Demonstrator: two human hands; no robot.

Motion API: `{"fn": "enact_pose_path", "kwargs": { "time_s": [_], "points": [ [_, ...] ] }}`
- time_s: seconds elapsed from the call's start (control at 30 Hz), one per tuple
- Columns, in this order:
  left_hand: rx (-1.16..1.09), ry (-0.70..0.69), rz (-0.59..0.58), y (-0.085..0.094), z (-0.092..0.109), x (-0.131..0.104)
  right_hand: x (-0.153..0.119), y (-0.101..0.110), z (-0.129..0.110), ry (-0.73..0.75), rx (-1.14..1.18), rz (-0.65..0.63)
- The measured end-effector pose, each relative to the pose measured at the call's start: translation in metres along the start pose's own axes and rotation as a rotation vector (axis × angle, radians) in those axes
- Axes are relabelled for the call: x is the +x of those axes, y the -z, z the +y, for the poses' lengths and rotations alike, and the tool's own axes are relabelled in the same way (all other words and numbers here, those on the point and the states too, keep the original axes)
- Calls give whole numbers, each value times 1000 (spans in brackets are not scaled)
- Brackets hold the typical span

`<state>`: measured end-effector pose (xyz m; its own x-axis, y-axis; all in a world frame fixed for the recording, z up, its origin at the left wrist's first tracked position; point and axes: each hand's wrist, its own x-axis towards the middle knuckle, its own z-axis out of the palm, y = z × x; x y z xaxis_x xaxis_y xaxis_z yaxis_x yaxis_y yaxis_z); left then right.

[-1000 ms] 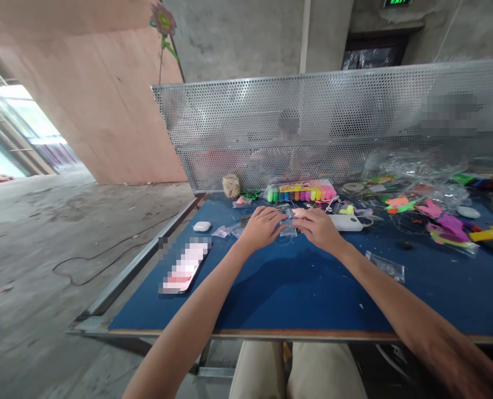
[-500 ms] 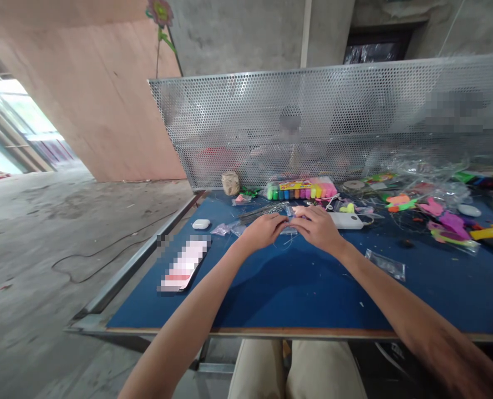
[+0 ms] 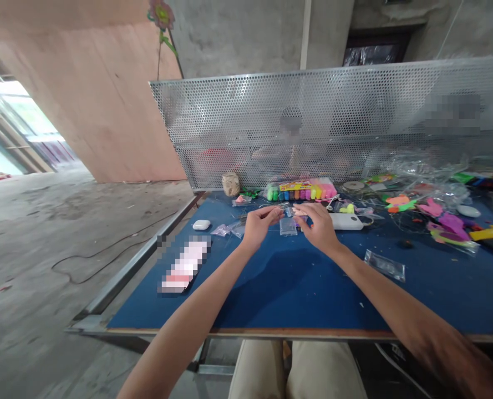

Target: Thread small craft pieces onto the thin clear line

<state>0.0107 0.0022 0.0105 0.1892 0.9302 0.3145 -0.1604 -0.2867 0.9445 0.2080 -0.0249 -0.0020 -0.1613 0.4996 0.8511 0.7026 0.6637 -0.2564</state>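
Over the back middle of the blue table (image 3: 288,293), my left hand (image 3: 259,224) has its thumb and fingers pinched together on something too small to make out. My right hand (image 3: 318,224) faces it across a narrow gap, its fingers curled in; what they hold is hidden. Between and just below the fingertips lies a small clear plastic bag (image 3: 288,226). A white power strip (image 3: 346,221) extends to the right from behind my right hand. Behind both hands is a clear pack of coloured clay (image 3: 300,189).
A phone (image 3: 186,265) and a white earbud case (image 3: 201,225) lie at the left. Foam shapes (image 3: 452,223) and plastic wrappers clutter the right. A clear bag (image 3: 385,266) lies near my right forearm. A perforated metal panel (image 3: 246,127) stands behind, with people blurred beyond it.
My left hand has shifted slightly left and turned, opening a gap between the hands. The right fingers have moved a little, and the small clear bag below shows more.
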Motion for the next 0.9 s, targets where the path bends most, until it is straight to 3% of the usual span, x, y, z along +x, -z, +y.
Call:
{"fn": "enact_pose_path", "kwargs": {
  "time_s": [0.17,0.43,0.73,0.9],
  "points": [
    [62,-6,-62,-3,-13,-3,-3,-6,2,-140,115,-35],
    [603,-324,-97,-5,-4,-9,-5,-5,6,-242,190,-6],
    [632,-394,-65,-11,-1,-12,1,4,-3,-143,222,51],
    [697,-611,-63,-9,6,-13,3,11,-11,-125,233,36]
  ]
}}
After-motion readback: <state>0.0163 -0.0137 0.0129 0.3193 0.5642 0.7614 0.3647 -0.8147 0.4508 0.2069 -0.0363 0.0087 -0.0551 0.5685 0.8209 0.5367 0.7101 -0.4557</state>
